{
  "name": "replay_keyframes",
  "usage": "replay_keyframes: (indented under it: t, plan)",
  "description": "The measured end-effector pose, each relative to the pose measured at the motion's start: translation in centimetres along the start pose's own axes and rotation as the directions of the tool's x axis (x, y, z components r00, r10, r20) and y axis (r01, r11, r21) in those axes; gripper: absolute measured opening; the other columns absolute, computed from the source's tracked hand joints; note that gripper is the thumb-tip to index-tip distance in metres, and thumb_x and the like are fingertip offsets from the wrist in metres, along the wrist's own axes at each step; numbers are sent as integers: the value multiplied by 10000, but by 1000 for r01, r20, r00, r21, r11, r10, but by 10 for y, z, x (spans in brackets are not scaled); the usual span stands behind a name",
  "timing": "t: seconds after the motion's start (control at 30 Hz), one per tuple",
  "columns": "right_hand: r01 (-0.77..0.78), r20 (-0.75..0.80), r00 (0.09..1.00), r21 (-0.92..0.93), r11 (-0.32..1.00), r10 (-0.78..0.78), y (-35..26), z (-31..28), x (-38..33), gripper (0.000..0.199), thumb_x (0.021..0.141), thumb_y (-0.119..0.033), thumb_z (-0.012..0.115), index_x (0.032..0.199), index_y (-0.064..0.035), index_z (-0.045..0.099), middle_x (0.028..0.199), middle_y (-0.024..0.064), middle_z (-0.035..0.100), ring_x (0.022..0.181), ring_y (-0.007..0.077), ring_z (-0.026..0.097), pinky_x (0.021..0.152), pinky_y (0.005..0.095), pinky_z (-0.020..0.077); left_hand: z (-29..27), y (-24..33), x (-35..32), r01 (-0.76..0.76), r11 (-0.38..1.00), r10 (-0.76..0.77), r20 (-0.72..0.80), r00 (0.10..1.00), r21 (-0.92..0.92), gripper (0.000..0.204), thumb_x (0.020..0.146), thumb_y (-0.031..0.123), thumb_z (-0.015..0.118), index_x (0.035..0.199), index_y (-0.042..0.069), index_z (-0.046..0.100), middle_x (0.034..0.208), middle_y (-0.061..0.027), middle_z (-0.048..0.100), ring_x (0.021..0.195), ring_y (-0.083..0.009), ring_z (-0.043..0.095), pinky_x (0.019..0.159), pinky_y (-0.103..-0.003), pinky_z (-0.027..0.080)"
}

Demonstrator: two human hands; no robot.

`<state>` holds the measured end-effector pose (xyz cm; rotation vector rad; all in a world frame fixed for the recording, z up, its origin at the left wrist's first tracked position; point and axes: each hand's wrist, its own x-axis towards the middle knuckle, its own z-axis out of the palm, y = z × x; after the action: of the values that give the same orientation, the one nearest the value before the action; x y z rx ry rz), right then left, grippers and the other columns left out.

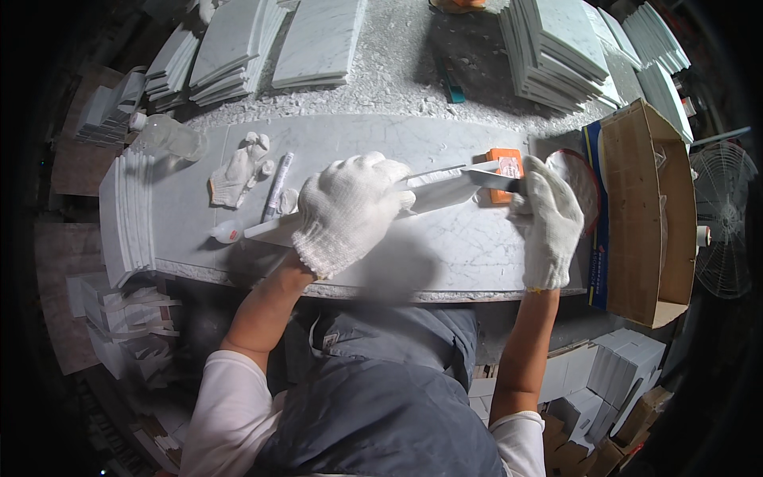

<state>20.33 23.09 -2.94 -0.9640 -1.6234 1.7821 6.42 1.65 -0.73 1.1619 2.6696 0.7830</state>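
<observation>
White knit gloves cover both my hands. My left hand [350,208] is closed over a thin white marble tile [447,192], which is raised at a tilt above the worktable [485,254]. At the tile's right end, my right hand [554,226] grips a dark flat-bladed tool that looks like a putty knife [496,180]. Its blade lies at or against the tile's upper edge; whether they touch I cannot tell. Just behind the blade, an orange box [504,154] with a pale label lies on the table. A round red-rimmed dish [574,168] is partly hidden by my right hand.
Left of my hands are a spare glove [233,176], a white tube [279,184], a small squeeze bottle [227,231] and a clear bottle [171,137]. Tile stacks [316,44] line the back. A cardboard box [640,215] stands at right, beside a fan [723,219].
</observation>
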Motion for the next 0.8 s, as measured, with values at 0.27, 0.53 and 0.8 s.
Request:
replay_keyframes:
  t: [0.27,0.53,0.8]
  plan:
    - [92,-408,895,-232,968,-183,17,-100,3,326,1038,-196,660,1305,-14,702,1186,64,744,797,88,690,613,193,550,-2,2,1,-11,1000,11,18,1000,14,245,839,240,774,1045,108,770,954,-129,705,926,-347,691,819,-444,542]
    - [-35,-378,913,-447,894,-154,61,-146,13,239,1030,-174,677,1233,-67,744,1005,12,734,655,53,574,564,217,499,2,0,-3,-32,999,32,-13,999,35,225,841,297,758,1005,143,762,941,-97,699,903,-327,705,778,-448,556]
    - [-40,-267,934,-738,674,-236,64,-165,15,309,1036,-243,663,1246,-27,728,1182,121,751,1028,219,692,940,330,526,7,1,-4,-35,986,36,-1,999,161,189,867,333,757,983,184,757,923,-47,716,835,-258,723,700,-412,583]
